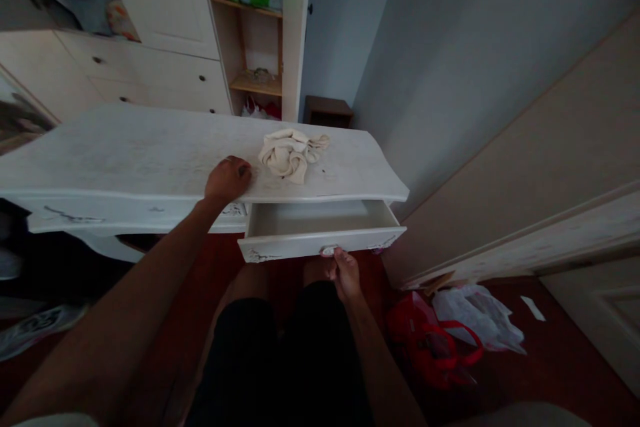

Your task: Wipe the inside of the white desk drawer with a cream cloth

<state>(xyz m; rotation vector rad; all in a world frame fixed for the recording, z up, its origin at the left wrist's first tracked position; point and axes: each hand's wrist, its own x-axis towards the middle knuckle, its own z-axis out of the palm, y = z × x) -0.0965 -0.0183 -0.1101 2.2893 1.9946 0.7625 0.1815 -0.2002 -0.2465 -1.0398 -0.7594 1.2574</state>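
Observation:
A white dresser [150,147] with a scuffed top stands in front of me. Its right drawer [285,245] is pulled out, and no contents show inside. My right hand [344,270] grips the drawer knob [329,251] at the middle of the drawer front. My left hand [228,179] rests on the dresser top near its front edge, fingers curled; something small and dark shows at the fingers, too small to name. Just right of it lies a crumpled cream cloth [287,153].
Behind the dresser stand white cabinets [170,7] and open shelves [257,83] with bags. A small brown box-like unit [327,110] is by the wall. On the red floor at right lie a red bag [417,337] and a white plastic bag [477,317].

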